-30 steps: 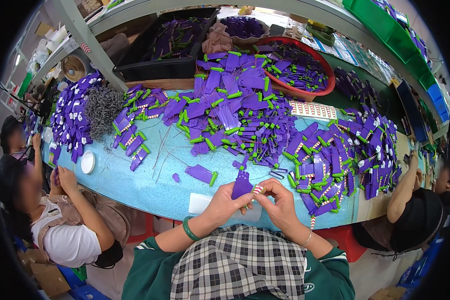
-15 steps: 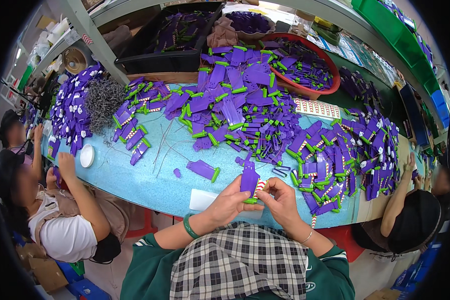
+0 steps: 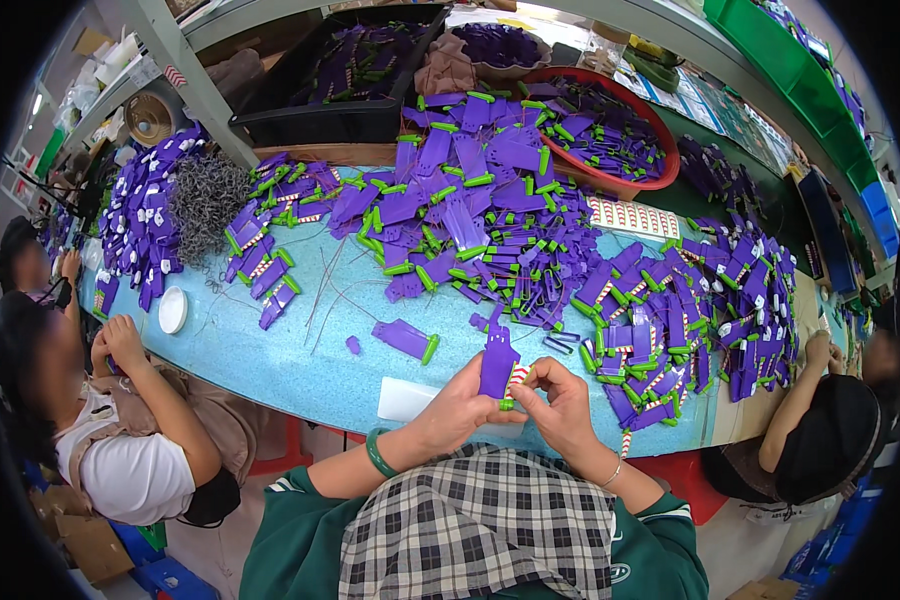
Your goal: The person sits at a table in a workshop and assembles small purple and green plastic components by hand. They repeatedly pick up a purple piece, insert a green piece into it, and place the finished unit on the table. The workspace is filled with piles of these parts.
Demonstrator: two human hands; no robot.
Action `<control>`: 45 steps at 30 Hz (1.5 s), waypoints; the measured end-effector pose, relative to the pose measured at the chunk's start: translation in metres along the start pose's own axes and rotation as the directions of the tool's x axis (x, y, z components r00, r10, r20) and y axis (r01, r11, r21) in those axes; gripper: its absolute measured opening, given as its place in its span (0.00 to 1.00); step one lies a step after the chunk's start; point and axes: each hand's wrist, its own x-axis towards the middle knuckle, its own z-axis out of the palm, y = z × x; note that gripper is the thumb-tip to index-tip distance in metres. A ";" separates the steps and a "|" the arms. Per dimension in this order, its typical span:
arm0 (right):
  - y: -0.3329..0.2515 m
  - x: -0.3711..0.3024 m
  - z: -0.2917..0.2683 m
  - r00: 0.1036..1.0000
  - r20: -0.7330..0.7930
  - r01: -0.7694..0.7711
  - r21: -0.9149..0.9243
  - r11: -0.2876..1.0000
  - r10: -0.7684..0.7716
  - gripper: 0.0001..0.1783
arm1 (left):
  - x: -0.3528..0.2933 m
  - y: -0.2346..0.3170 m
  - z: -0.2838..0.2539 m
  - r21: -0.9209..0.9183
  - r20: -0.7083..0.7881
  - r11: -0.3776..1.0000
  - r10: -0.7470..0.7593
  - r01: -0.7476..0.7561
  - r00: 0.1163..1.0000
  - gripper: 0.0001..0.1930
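Observation:
My left hand (image 3: 454,412) is closed on a flat purple plastic piece (image 3: 497,365) with a bright green end, held upright over the near table edge. A red-and-white striped sticker (image 3: 519,374) shows along the right side of this piece. My right hand (image 3: 564,402) pinches at the sticker with thumb and forefinger; how far it is stuck down I cannot tell. A loose purple-and-green piece (image 3: 404,340) lies just beyond my left hand. Below it, a white sheet (image 3: 407,398) is partly covered by my left hand.
Heaped purple-and-green pieces (image 3: 470,200) fill the table's middle; striped ones (image 3: 650,335) lie at right. Behind stand a red basin (image 3: 675,150) and a black crate (image 3: 310,127). A sticker sheet (image 3: 635,216) lies beside the basin. Co-workers (image 3: 130,465) sit at both sides.
My fingers have shifted slightly around the green end and sticker, while the held piece stays in place. The left co-worker's raised hand has come down to the other hand.

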 end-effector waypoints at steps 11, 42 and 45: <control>-0.018 0.002 0.000 0.908 -0.069 0.368 -0.341 0.865 -0.414 0.10 | -0.003 -0.009 0.001 0.193 0.037 0.979 0.065 -0.071 0.997 0.16; -0.022 0.014 -0.013 0.927 0.305 -0.351 0.494 0.795 0.219 0.16 | 0.003 0.036 -0.001 0.803 0.541 -0.167 0.608 -0.573 0.581 0.09; -0.027 0.017 -0.012 0.928 0.306 -0.340 0.469 0.815 0.211 0.13 | 0.000 0.041 0.004 0.677 0.733 -0.491 0.517 -0.548 0.442 0.12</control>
